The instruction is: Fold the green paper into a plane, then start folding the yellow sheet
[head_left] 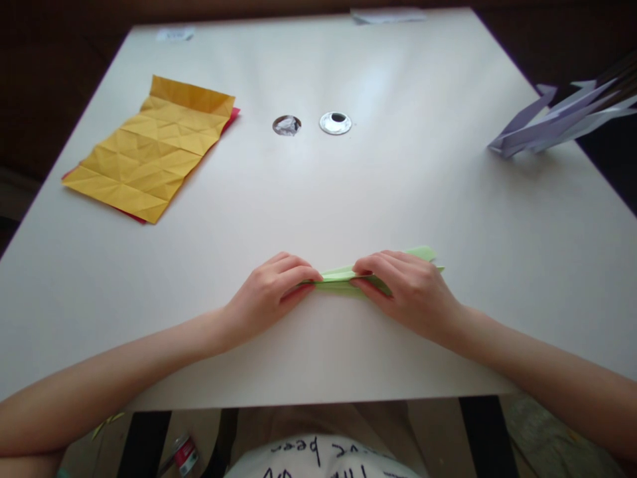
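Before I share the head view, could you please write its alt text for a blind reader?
A left-hand grip and right-hand grip hold a folded light-green paper over a white tabletop. Beyond lie creased yellow paper over a red sheet, left; folded pale-purple paper, right.

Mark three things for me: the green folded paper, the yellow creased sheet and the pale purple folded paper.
Green folded paper [335,280]: head view, on its exposed middle stretch.
Yellow creased sheet [152,149]: head view, on the middle of its upper face.
Pale purple folded paper [530,137]: head view, on its folded side.
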A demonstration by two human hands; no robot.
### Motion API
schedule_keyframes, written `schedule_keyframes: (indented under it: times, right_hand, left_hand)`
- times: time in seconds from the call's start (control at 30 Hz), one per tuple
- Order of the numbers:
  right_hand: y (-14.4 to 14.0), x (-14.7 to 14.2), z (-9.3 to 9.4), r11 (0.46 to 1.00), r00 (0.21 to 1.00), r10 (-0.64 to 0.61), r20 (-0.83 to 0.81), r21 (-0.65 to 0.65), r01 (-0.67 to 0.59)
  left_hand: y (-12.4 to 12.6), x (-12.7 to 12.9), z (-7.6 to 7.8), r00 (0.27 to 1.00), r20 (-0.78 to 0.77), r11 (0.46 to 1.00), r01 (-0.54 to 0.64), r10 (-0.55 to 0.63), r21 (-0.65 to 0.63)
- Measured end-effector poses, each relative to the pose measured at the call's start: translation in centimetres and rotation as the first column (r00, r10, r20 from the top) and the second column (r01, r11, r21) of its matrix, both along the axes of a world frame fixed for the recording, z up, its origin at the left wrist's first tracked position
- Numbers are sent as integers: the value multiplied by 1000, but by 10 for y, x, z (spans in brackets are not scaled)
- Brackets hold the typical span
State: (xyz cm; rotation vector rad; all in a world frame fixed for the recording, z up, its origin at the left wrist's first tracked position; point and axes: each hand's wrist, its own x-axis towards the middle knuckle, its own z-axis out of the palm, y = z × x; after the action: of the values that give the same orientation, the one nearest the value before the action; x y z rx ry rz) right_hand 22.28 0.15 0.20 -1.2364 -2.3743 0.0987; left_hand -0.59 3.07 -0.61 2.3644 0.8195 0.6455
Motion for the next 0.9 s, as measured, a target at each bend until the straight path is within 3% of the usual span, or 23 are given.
schedule_keyframes:
  times: [0.17,0.9]
  right_hand:
    - [1,0,1,999,999,-35,-15,5,35]
    - [3,1,6,992,993,117,6,44,-117]
  left_hand:
    - [2,-1,-3,1000,5,1000,-17,17,-6]
    - [1,-1,-4,1000,4,1000,-13,13,-14]
